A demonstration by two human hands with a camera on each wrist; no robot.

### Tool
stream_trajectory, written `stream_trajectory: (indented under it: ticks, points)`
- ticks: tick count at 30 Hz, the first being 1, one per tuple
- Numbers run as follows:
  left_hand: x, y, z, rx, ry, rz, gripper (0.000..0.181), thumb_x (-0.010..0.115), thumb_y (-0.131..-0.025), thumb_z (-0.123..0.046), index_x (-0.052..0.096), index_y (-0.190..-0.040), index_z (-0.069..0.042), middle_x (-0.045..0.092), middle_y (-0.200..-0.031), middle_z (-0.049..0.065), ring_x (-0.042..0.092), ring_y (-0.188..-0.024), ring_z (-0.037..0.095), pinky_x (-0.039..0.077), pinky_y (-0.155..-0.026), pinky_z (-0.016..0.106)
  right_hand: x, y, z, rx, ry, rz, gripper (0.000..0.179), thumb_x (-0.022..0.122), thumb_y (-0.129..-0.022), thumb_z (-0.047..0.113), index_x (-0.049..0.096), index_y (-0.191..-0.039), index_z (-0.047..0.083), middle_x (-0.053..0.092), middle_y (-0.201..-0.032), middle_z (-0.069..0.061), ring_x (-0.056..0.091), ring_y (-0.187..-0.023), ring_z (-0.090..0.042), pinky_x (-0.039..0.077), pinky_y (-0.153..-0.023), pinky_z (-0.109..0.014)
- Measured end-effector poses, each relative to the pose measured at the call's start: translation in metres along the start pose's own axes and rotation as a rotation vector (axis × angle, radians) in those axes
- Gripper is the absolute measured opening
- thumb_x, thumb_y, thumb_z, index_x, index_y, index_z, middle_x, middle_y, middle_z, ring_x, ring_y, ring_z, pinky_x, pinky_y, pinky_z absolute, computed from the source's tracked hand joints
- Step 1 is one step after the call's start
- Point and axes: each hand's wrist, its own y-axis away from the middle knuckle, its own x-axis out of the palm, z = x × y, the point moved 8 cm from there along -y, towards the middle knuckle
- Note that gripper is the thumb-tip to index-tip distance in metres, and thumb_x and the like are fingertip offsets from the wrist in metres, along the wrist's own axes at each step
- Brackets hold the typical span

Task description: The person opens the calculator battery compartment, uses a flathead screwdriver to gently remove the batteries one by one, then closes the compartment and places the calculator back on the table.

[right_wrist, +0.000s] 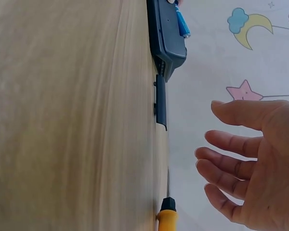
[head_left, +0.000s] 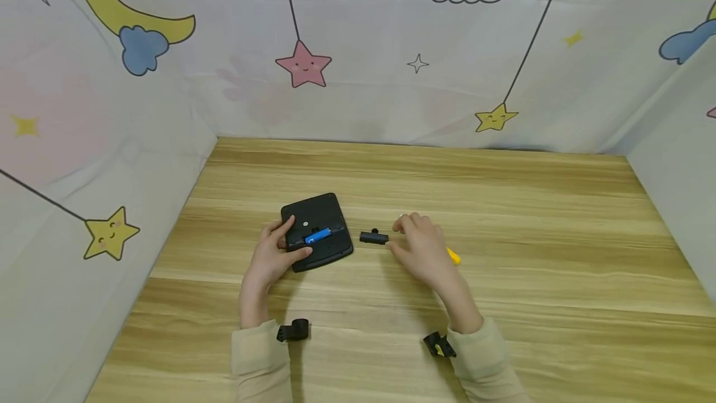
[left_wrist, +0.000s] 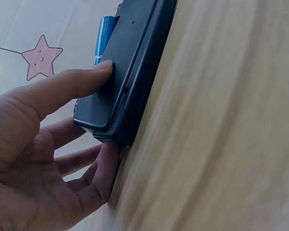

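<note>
A flat black calculator-like device (head_left: 324,209) lies back up on the table, with a blue battery (head_left: 318,236) in its open slot. My left hand (head_left: 271,255) grips the device at its left edge, thumb over the back and fingers at the side and underneath. To the right of the device, a small black battery cover (head_left: 373,238) rests on the wood. My right hand (head_left: 421,246) hovers just right of that cover, fingers loosely bent with nothing between them. A yellow-handled screwdriver (right_wrist: 167,219) lies beside the right hand, mostly hidden by it in the head view.
The wooden table (head_left: 531,222) meets a white cloth backdrop (head_left: 358,104) printed with stars and moons at its back and sides. Black wrist mounts (head_left: 294,330) sit at both sleeve cuffs.
</note>
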Motion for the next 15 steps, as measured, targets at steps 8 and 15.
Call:
stream_trajectory:
  ticks: [8, 15]
  points:
    - [-0.0004, 0.0003, -0.0005, -0.005, -0.003, 0.002, 0.083, 0.073, -0.085, -0.024, 0.026, -0.153, -0.019, 0.016, -0.158, 0.017, 0.042, -0.120, 0.034, 0.042, -0.094, 0.046, 0.0045, -0.0025, 0.0047, -0.043, -0.006, -0.005, 0.029, 0.071, -0.087, 0.025, 0.062, -0.107, 0.007, 0.063, -0.103, -0.008, 0.053, -0.097, -0.025, 0.041, -0.084, -0.043]
    - [0.0002, -0.0004, 0.0008, 0.000, -0.007, 0.001, 0.083, 0.073, -0.084, -0.024, 0.026, -0.153, -0.019, 0.016, -0.158, 0.018, 0.043, -0.120, 0.035, 0.042, -0.095, 0.046, 0.0101, -0.0070, 0.0085, -0.080, -0.003, 0.022, 0.028, 0.070, -0.087, 0.024, 0.061, -0.109, 0.008, 0.062, -0.102, -0.007, 0.052, -0.096, -0.023, 0.040, -0.082, -0.041]
